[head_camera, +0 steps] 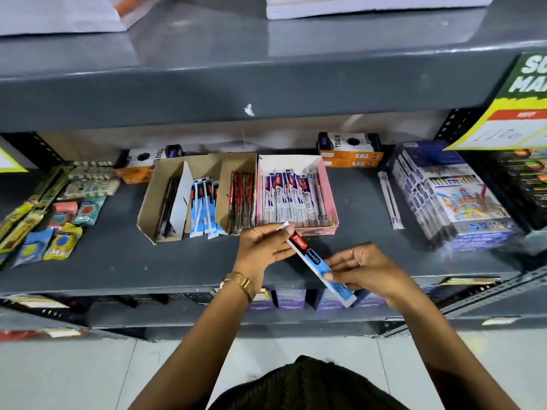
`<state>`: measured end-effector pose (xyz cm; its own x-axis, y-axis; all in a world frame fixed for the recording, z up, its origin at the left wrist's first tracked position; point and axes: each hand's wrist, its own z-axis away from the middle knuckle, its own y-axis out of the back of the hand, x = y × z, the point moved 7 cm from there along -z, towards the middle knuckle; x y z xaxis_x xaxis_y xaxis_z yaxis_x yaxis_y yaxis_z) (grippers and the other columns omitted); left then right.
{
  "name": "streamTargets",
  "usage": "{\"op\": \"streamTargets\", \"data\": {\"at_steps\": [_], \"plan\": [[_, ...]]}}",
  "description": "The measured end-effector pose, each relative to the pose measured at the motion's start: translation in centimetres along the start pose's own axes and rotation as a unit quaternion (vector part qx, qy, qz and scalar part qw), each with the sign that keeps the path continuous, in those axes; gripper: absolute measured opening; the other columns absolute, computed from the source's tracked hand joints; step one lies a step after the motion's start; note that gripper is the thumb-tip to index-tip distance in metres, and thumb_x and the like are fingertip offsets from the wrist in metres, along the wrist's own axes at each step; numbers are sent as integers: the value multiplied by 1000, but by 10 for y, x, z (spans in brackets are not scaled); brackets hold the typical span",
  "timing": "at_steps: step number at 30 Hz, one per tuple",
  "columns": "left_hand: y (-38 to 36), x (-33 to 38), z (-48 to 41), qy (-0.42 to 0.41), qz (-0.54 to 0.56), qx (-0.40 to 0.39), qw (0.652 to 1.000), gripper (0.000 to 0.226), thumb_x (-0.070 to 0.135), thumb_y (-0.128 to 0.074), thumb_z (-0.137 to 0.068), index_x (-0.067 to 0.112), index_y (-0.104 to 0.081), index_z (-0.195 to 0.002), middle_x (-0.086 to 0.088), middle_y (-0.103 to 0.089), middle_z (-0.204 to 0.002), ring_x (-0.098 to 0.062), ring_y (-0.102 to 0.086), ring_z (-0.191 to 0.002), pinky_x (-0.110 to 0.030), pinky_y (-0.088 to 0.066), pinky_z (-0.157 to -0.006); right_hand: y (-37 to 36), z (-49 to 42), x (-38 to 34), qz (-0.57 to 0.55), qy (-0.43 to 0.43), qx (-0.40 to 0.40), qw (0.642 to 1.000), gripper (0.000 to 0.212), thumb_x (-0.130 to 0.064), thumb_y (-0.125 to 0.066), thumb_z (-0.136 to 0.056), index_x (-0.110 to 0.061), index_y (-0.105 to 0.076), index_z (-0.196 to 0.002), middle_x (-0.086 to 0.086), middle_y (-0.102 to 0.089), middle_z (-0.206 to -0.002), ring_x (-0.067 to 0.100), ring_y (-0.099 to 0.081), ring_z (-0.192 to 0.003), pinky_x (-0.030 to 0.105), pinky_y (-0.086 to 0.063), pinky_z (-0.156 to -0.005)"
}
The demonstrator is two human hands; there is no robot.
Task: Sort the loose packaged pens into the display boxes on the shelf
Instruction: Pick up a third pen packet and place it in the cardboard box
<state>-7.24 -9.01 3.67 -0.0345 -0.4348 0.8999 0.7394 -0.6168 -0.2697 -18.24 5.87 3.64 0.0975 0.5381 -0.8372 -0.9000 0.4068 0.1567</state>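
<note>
A packaged pen (314, 259), in a red, black and light-blue wrapper, is held slanted above the front of the grey shelf (133, 255). My left hand (264, 244) pinches its upper white end and my right hand (362, 269) grips its lower blue end. Just behind stands a pink display box (328, 190) filled with white and blue pen packs. To its left a brown cardboard box (148, 202) holds dark packs, light-blue packs (204, 208) matching the held one, and red and black packs (241, 199). One loose white packaged pen (390, 199) lies to the right of the pink box.
Stacked crayon boxes (453, 196) sit at the right of the shelf. Eraser and sharpener packets (59, 226) are spread at the left. Orange and black boxes (350, 149) stand at the back. The upper shelf's edge (236, 93) overhangs, with a yellow price sign (512, 125) at the right.
</note>
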Motion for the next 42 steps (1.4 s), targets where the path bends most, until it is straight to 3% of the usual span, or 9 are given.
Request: {"op": "streamTargets", "data": {"at_steps": [5, 11, 18, 23, 25, 27, 31, 38, 42], "plan": [[5, -3, -1, 5, -11, -6, 1000, 24, 5, -66, -86, -5, -67, -108, -20, -71, -103, -31, -70, -95, -30, -60, -72, -6, -5, 3, 4, -1, 16, 1000, 20, 3, -76, -72, -16, -71, -75, -9, -72, -54, -1, -64, -46, 11, -47, -41], [12, 0, -6, -5, -7, -9, 1000, 8, 6, -67, -85, 11, -73, -86, -4, -77, -83, -18, -73, -80, -25, -58, -63, -13, -11, 2, -4, 6, 19, 1000, 19, 7, -76, -69, -8, -73, -80, -8, -72, -53, 0, -64, -47, 11, -46, -42], [20, 5, -8, -21, -13, -3, 1000, 10, 6, -69, -85, 10, -73, -93, -2, -77, -87, -19, -73, -81, -25, -58, -64, -22, -9, -3, -15, 6, 7, 1000, 20, 3, -78, -69, -5, -74, -87, -5, -75, -60, 3, -67, -51, 14, -49, -46], [36, 34, -1, -142, -60, 47, 987, 20, 13, -70, -84, 13, -71, -104, -2, -77, -87, -15, -73, -81, -25, -58, -66, -30, 1, -26, -38, 16, -13, 999, 27, -5, -80, -69, -18, -72, -91, -5, -75, -63, 0, -65, -54, 12, -46, -45], [52, 60, 14, -286, -180, 103, 936, 24, 20, -69, -86, 12, -70, -109, -2, -75, -96, -8, -71, -89, -24, -56, -78, -36, 0, -44, -42, 41, -11, 998, 34, -1, -80, -69, -16, -70, -98, -4, -74, -68, 1, -65, -56, 13, -46, -45], [66, 78, 36, -404, -341, 183, 829, 27, 28, -65, -89, 13, -71, -110, 6, -71, -103, 5, -64, -96, -10, -47, -85, -46, -3, -64, -42, 69, -13, 997, 37, 3, -78, -69, -11, -69, -102, 0, -72, -77, 1, -65, -62, 14, -46, -45], [112, 76, 58, -431, -487, 269, 710, 35, 37, -49, -94, 15, -69, -114, -4, -69, -117, -12, -62, -111, -21, -46, -90, -76, -20, -100, -16, 111, -6, 994, 29, 4, -74, -74, -19, -69, -91, 4, -69, -89, 8, -63, -71, 14, -49, -50], [213, 55, 48, -379, -589, 264, 663, 48, 23, -28, -98, -6, -52, -129, -19, -47, -139, -31, -40, -133, -41, -25, -115, -150, -68, -148, 82, 156, 10, 984, 37, 5, -67, -80, -8, -66, -114, 8, -68, -95, -1, -57, -54, 11, -45, -51], [247, 44, 32, -312, -631, 245, 666, 49, 20, -32, -93, -9, -53, -127, -25, -50, -136, -36, -42, -131, -36, -17, -115, -184, -100, -169, 189, 169, 70, 965, 42, 2, -65, -79, -8, -63, -120, 11, -62, -127, 19, -66, -95, 21, -50, -75]]}}
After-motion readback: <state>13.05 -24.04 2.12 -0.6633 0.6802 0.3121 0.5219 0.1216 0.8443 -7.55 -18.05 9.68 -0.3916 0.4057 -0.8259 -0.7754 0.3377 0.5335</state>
